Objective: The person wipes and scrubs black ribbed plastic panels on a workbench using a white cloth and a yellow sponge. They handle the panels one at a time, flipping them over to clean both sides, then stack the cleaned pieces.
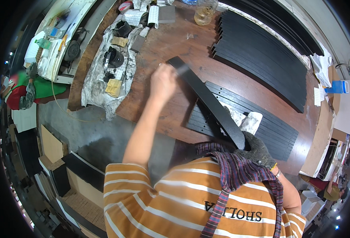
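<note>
My right hand [258, 151], in a grey knitted glove, grips the near end of a long narrow black slat [210, 99]. That slat slants up and leftward over a stack of grooved black slats [258, 123] with small holes. Beside the slat's far end is my bare left hand [164, 81], its fingers closed and smeared by motion. A blurred greyish patch shows between those fingers and the slat; what they hold cannot be made out. A crumpled white cloth [252, 122] lies on the stack, close to my gloved hand.
On the brown table [163, 47], a stained cloth [93, 85] at left bears yellow sponge pieces [113, 87] and a black cup-like container [114, 58]. Black slats [262, 55] lie side by side at far right, near a plastic jar [205, 14]. Another person [24, 91] is at left.
</note>
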A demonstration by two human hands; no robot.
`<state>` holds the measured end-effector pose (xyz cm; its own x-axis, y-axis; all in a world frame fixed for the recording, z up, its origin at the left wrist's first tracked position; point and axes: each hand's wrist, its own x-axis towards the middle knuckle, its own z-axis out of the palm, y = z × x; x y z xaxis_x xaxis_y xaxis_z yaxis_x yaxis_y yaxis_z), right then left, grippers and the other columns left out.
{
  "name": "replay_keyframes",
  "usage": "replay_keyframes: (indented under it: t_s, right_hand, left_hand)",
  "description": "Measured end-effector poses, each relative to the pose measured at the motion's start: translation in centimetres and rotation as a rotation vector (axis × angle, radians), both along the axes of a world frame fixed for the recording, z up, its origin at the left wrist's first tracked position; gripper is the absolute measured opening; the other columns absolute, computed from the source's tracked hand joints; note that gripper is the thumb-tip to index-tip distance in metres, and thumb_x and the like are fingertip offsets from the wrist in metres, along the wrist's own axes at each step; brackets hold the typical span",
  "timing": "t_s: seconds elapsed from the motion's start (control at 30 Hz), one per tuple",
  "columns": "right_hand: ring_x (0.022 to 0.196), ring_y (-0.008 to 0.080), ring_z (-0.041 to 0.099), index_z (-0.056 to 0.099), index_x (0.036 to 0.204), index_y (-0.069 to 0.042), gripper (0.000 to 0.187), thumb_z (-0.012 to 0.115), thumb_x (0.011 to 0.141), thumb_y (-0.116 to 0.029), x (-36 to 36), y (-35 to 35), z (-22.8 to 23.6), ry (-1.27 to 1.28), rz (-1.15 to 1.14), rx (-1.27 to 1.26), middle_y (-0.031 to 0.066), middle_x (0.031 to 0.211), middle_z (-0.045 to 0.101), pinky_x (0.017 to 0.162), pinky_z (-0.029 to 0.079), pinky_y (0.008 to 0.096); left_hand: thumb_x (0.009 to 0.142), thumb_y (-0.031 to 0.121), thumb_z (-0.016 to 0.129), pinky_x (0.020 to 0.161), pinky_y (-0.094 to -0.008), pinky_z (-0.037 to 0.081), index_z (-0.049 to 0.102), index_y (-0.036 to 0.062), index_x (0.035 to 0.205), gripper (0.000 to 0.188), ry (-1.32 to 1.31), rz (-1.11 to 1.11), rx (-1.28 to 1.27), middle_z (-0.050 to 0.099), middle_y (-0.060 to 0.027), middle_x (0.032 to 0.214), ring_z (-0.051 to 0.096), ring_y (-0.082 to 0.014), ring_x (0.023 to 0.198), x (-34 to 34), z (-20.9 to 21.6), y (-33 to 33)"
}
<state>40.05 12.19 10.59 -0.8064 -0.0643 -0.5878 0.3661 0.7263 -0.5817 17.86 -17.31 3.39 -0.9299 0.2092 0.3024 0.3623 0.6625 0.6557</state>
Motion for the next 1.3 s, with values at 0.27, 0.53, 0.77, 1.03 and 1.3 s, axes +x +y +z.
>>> replay_keyframes:
  t_s: [0.27, 0.53, 0.77, 1.03, 1.3]
  right_hand:
    - [0.112, 0.036, 0.066, 0.053, 0.142, -0.007, 0.087, 0.078, 0.076, -0.06, 0.6, -1.0, 0.7, 0.03, 0.013, 0.185, 0.0191, 0.127, 0.065, 0.096, 0.052, 0.0418]
    - [0.111, 0.0362, 0.066, 0.053, 0.14, -0.006, 0.085, 0.08, 0.076, -0.055, 0.2, -1.7, 2.0, -0.049, -0.026, 0.242, 0.019, 0.124, 0.067, 0.094, 0.052, 0.043]
    - [0.107, 0.0367, 0.067, 0.055, 0.138, -0.011, 0.08, 0.08, 0.076, -0.054, 0.5, -1.8, 1.7, -0.011, -0.018, 0.212, 0.0198, 0.116, 0.069, 0.091, 0.053, 0.0428]
    - [0.106, 0.0382, 0.067, 0.057, 0.135, -0.008, 0.078, 0.08, 0.076, -0.053, 0.5, -1.5, 1.1, 0.015, -0.019, 0.212, 0.0209, 0.115, 0.068, 0.091, 0.052, 0.0441]
    - [0.11, 0.0359, 0.068, 0.061, 0.132, -0.001, 0.078, 0.087, 0.071, -0.041, 1.4, -1.3, 0.9, 0.105, -0.224, 0.072, 0.0255, 0.117, 0.068, 0.095, 0.052, 0.0421]
  left_hand:
    - [0.085, 0.003, 0.064, 0.079, -0.0459, 0.054, 0.066, -0.0013, 0.092, 0.008, -0.026, -0.369, -0.077, 0.063, -0.02, 0.095, 0.065, -0.0401, 0.089, 2.7, 0.5, 1.5]
    - [0.083, 0.002, 0.065, 0.075, -0.0474, 0.051, 0.062, -0.001, 0.087, 0.006, 0.0, -0.202, -0.045, 0.059, -0.0192, 0.088, 0.061, -0.0417, 0.084, -2.8, -2.7, -1.3]
    - [0.086, 0.003, 0.064, 0.079, -0.0473, 0.053, 0.062, -0.0012, 0.093, 0.008, 0.176, 0.181, -0.235, 0.062, -0.0196, 0.097, 0.064, -0.041, 0.091, -3.9, -2.4, -2.5]
    - [0.085, 0.004, 0.067, 0.079, -0.0502, 0.052, 0.063, -0.0003, 0.099, 0.015, 0.14, 0.126, -0.225, 0.064, -0.0183, 0.098, 0.065, -0.0415, 0.092, -5.1, -6.3, -4.6]
    - [0.086, 0.02, 0.073, 0.092, -0.0407, 0.051, 0.073, 0.0062, 0.106, 0.025, 0.113, 0.214, -0.275, 0.07, -0.0081, 0.108, 0.063, -0.0291, 0.105, -2.1, -3.6, -10.9]
